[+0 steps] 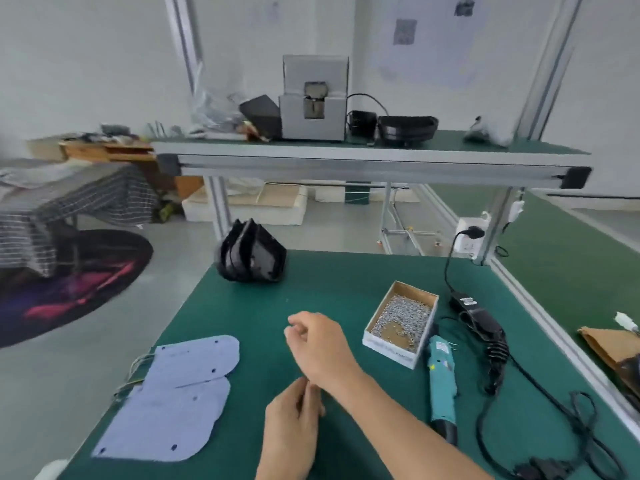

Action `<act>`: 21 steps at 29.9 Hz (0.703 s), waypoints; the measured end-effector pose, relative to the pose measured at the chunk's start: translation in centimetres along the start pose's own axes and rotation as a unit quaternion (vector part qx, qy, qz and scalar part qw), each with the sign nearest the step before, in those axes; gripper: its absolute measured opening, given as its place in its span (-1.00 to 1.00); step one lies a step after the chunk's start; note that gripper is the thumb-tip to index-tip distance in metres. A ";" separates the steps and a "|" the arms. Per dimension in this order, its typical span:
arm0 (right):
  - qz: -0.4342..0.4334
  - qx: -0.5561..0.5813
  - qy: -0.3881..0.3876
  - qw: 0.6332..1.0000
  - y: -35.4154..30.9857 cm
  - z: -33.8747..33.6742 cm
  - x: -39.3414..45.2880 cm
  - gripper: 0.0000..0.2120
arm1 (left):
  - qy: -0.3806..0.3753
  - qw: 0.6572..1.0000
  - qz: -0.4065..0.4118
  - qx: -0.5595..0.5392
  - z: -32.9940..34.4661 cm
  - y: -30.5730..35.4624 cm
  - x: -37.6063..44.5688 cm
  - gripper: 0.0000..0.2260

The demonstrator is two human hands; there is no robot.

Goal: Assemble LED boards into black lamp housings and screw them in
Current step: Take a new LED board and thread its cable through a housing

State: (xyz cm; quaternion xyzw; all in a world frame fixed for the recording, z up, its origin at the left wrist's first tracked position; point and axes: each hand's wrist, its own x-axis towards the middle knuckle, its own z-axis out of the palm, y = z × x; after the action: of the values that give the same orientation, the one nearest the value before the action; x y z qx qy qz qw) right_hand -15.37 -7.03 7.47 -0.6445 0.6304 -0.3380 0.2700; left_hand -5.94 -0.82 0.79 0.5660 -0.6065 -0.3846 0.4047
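Hands hover over the green bench (346, 282): right hand (317, 344) loosely curled, grip empty; left hand (294, 410) fingertips touching the right wrist. Flat pale-blue LED boards (183, 393) lie left.

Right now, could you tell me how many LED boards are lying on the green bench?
2: one LED board farther from the person, the other nearer, overlapping it at the bench's left. More could hide beneath.
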 end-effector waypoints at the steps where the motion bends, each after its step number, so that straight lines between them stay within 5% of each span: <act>1: 0.013 -0.011 -0.013 1.000 0.2 0.7 1.4 -0.66 | 0.007 1.000 0.003 -0.006 -0.1 0.5 -0.1 -0.64; 8: 0.057 -0.013 -0.018 0.998 1.8 4.2 9.3 -0.69 | 0.035 0.999 0.039 -0.007 -0.5 0.3 0.0 -0.57; 21: -0.056 -0.183 0.000 0.982 0.3 7.4 20.0 -0.64 | 0.075 0.996 0.024 0.045 -1.5 -1.9 2.1 -0.61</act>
State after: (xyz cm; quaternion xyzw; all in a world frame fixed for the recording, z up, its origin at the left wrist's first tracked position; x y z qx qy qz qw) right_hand -10.31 -27.57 4.56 -0.7170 0.6446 -0.2322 0.1283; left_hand -3.86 -3.05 -0.31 0.5965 -0.6046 -0.3034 0.4320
